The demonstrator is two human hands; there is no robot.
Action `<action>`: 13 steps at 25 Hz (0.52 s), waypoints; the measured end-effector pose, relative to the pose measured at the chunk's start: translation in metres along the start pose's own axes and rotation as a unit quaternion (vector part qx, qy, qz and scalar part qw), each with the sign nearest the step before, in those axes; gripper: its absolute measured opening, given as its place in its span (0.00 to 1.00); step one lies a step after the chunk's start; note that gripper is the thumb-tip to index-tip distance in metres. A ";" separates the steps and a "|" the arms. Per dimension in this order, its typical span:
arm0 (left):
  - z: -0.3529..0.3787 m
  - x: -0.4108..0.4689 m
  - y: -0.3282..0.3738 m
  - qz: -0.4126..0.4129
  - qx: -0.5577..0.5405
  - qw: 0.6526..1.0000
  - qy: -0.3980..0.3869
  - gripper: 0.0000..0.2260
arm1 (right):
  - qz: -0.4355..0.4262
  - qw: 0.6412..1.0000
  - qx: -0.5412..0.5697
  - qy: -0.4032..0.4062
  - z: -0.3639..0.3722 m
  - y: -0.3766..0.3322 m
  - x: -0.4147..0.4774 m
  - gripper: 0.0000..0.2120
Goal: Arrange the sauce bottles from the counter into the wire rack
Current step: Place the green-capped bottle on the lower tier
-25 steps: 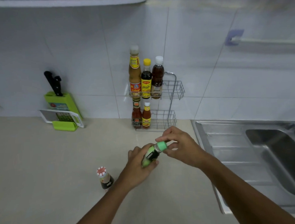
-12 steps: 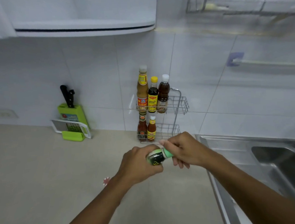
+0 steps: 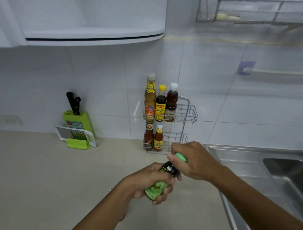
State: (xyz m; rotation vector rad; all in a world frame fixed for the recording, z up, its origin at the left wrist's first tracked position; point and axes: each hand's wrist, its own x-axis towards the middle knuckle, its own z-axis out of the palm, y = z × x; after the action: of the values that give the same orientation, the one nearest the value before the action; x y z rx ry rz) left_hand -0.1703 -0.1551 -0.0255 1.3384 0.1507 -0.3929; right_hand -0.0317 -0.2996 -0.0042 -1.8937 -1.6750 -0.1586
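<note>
A dark sauce bottle (image 3: 168,169) with a green label and green cap is held tilted above the counter, cap pointing toward the rack. My left hand (image 3: 146,181) grips its body; my right hand (image 3: 196,161) is closed around its cap. The two-tier wire rack (image 3: 188,111) stands against the wall tiles just beyond my hands. Its top tier holds three tall bottles (image 3: 160,104); its bottom tier holds two small red sauce bottles (image 3: 153,139) at the left. The right part of each tier is free.
A green knife block (image 3: 78,121) with a grater leans on the wall at the left. A steel sink (image 3: 280,175) and drainboard lie to the right. A white cabinet (image 3: 93,34) hangs overhead, and a dish rack (image 3: 257,7) at the top right.
The camera has tilted up, so the small red-capped bottle on the counter is now hidden behind my left arm. Both hands with the green bottle stay close in front of the rack.
</note>
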 end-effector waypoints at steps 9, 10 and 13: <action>0.004 0.039 -0.044 0.180 0.674 0.574 0.428 0.20 | 0.461 0.883 0.060 -0.060 0.029 -0.010 0.011 0.22; -0.001 0.045 -0.046 0.189 0.679 0.563 0.433 0.22 | 0.472 0.876 0.072 -0.066 0.030 -0.009 0.013 0.22; -0.004 0.050 -0.037 0.162 0.669 0.579 0.436 0.26 | 0.517 0.846 0.106 -0.075 0.030 -0.003 0.023 0.20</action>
State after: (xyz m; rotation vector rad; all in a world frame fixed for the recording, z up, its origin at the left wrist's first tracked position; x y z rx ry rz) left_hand -0.1365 -0.1675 -0.0767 2.9538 0.4697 0.7442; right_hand -0.0391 -0.2647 -0.0166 -2.3798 -0.5118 0.5941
